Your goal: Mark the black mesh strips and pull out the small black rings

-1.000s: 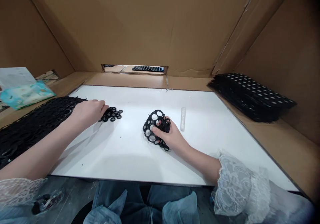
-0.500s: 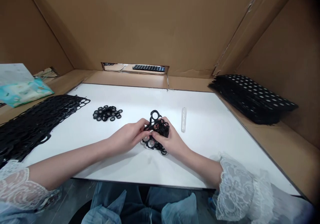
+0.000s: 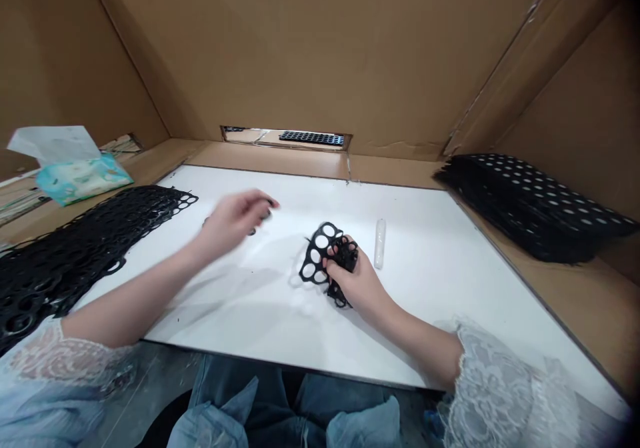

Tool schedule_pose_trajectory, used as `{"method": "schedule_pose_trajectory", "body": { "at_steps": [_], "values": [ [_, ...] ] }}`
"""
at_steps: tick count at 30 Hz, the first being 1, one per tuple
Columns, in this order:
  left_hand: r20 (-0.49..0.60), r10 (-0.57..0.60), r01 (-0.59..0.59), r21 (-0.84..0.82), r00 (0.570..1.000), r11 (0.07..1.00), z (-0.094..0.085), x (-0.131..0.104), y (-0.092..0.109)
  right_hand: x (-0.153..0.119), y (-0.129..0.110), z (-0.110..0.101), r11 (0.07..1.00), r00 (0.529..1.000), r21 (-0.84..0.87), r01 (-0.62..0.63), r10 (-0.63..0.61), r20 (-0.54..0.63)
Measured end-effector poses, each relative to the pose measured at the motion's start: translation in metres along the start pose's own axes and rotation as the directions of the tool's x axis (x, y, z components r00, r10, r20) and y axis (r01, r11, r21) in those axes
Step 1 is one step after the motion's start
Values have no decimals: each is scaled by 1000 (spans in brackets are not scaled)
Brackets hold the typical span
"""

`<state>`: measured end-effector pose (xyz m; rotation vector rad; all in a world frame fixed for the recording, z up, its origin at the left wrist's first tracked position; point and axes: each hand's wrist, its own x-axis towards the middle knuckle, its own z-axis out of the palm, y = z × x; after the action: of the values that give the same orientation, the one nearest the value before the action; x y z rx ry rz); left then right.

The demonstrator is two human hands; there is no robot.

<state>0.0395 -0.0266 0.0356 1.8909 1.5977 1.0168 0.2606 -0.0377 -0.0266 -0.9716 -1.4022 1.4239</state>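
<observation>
My right hand is closed around a crumpled black perforated sheet. Part of the sheet with large round holes sticks out to the left of the fingers, and the rest is bunched in the palm. My left hand, blurred by motion, is raised over the left middle of the white table. Its fingertips pinch a small black ring; whether there is more than one I cannot tell. Behind this hand lies the pile of loose black rings, mostly hidden, with one ring showing at its edge.
A clear plastic tube lies right of my right hand. Black holed sheets are heaped at the left, with a tissue pack behind. A stack of black perforated sheets rests at the right. Cardboard walls surround the white table.
My left hand has left the black sheet and moved left and up with a black ring in its fingers. My right hand keeps the sheet, which now spreads more to the left. The view has shifted slightly.
</observation>
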Motion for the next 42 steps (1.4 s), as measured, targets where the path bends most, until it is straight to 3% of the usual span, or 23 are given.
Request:
{"method": "schedule_pose_trajectory", "body": {
  "at_steps": [2, 4, 6, 8, 12, 16, 18, 20, 22, 24, 26, 28, 30, 33, 36, 39, 42],
  "values": [
    [-175, -36, 55, 106, 984, 993, -31, 17, -18, 0, -2, -3, 999, 1000, -31, 27, -27, 2],
    [-138, -107, 146, 315, 985, 938, -57, 31, -41, 0, -4, -5, 1000, 999, -15, 17, -17, 40],
    [-151, -132, 195, 562, 980, 804, -73, 40, -63, 1, -5, -5, 1000, 997, 19, -9, 8, 82],
    [-97, -154, 179, 674, 983, 717, -76, 44, -79, 3, -4, -4, 999, 995, 45, -28, 24, 96],
    [69, -228, 112, 712, 971, 693, -67, 40, -90, 6, 1, -6, 997, 997, 46, -54, 51, 60],
    [114, -181, 40, 733, 977, 679, -65, 34, -85, 6, 2, -10, 998, 997, 37, -56, 54, 64],
    [87, -154, 40, 740, 984, 672, -65, 31, -77, 5, -1, -10, 998, 995, 42, -56, 52, 81],
    [21, -114, 60, 748, 993, 661, -60, 27, -63, 3, -4, -9, 997, 992, 54, -55, 49, 119],
    [0, -29, 21, 689, 1000, 725, -47, 19, -40, 1, -7, -7, 998, 979, 47, -50, 40, 201],
    [79, 109, -133, 424, 991, 896, -25, 8, -14, 0, -9, -6, 1000, 954, 9, -29, 25, 298],
    [285, 229, -292, 202, 931, 935, -1, -5, 11, -1, -8, -6, 999, 937, -46, 28, -10, 350],
    [435, 239, -314, 109, 868, 943, 16, -16, 26, 0, -7, -8, 993, 938, -85, 87, -53, 343],
    [449, 174, -267, 151, 876, 952, 21, -22, 31, 3, -6, -11, 990, 953, -99, 96, -63, 298],
    [335, 36, -122, 239, 941, 963, 5, -28, 24, 7, -6, -16, 991, 980, -134, 24, 4, 199],
    [321, -69, -5, 225, 945, 974, -21, -36, 14, 9, -8, -18, 983, 980, -176, -44, 77, 186],
    [287, -103, 35, 233, 952, 972, -39, -48, 5, 8, -11, -16, 983, 965, -149, -111, 143, 221],
    [220, -130, 75, 239, 967, 968, -54, -59, -4, 10, -17, -16, 974, 964, -139, -180, 203, 173]
  ]
}}
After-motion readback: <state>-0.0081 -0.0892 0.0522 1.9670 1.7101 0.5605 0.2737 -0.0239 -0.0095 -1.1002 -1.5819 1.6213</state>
